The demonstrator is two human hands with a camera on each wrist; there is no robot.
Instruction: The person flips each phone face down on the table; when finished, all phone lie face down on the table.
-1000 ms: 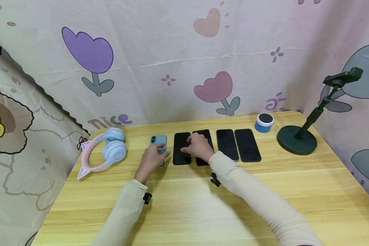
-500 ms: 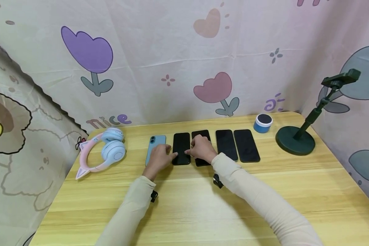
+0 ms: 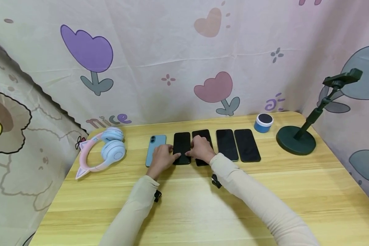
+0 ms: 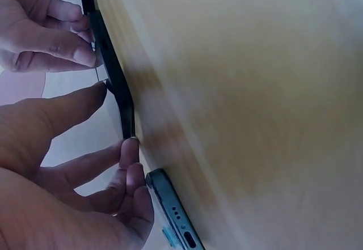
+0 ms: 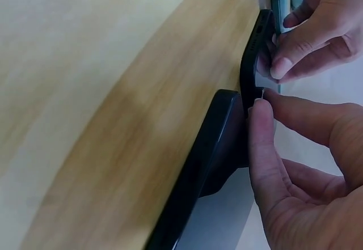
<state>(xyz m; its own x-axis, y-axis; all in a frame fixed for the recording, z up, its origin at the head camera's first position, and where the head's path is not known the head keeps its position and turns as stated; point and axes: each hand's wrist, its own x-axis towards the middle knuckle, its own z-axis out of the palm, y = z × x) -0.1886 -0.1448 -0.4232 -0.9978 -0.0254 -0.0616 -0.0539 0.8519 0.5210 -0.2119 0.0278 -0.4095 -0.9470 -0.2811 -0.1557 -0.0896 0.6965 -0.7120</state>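
Lying leftmost on the table (image 3: 184, 212) are headphones (image 3: 106, 150), then a blue phone (image 3: 155, 145). Next comes a black phone (image 3: 182, 143), lying flat, with the left hand (image 3: 162, 159) and right hand (image 3: 201, 150) pinching its near edges. A slip could knock it against its close neighbours. Further right: three more phones, a small blue speaker (image 3: 263, 123) and a stand (image 3: 296, 139).

Wooden table (image 3: 203, 212) as reference. Far-left: pink-and-blue cat-ear headphones (image 3: 104, 152). Far-right: dark green phone stand (image 3: 307, 130), round base on table, arm tilted upward. Small blue round container (image 3: 263, 122) just left of stand base. Two black phones (image 3: 238, 145) lie side by side, screens up.
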